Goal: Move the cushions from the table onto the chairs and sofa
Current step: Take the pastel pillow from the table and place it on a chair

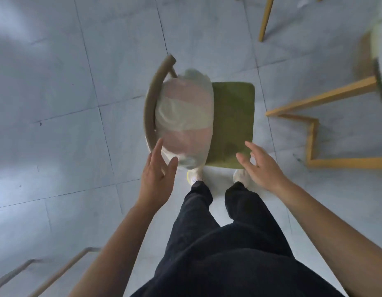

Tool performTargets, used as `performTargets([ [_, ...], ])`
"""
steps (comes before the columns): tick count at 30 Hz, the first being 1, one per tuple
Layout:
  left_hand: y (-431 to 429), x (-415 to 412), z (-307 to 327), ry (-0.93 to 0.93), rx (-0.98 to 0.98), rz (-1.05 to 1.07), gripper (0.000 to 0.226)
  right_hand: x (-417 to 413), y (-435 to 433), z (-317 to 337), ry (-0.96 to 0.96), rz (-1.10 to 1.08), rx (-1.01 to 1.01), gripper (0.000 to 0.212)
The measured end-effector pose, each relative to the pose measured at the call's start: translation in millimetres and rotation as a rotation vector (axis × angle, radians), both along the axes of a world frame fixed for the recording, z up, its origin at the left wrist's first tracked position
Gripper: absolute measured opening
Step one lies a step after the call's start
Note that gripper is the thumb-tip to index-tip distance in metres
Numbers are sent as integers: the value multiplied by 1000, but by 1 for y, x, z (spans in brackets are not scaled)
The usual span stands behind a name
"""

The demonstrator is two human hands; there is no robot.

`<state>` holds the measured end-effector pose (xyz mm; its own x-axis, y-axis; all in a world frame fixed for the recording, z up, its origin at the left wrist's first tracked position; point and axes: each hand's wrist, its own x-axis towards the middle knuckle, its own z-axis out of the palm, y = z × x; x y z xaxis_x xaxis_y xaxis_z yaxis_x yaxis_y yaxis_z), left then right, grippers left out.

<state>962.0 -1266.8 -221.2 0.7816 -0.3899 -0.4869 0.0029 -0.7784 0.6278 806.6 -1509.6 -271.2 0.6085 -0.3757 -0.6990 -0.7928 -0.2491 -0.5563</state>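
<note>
A cushion with pink and white stripes, wrapped in clear plastic, leans on the green seat of a chair against its curved backrest. My left hand is open just below the cushion's near end, fingers spread, close to or barely touching the plastic. My right hand hovers open over the seat's near right corner, holding nothing.
Yellow wooden legs of a table or another chair stand to the right, more at the top. A metal frame shows at the lower left. My legs and shoes stand right in front of the chair on a grey tiled floor.
</note>
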Motion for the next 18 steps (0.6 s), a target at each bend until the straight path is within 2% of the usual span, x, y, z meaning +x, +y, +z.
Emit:
performTargets([
  [5, 45, -25, 94, -62, -186, 442, 58, -3, -14, 123, -234, -134, -44, 79],
  [10, 66, -64, 152, -204, -346, 763, 51, -4, -11, 181, -506, -196, 36, 67],
  [12, 67, -93, 166, -268, -413, 908, 52, -5, -9, 195, -578, -128, 104, 65],
  [18, 70, -211, 172, -308, -475, 1267, 50, -12, -7, 208, -609, 154, 251, 58],
])
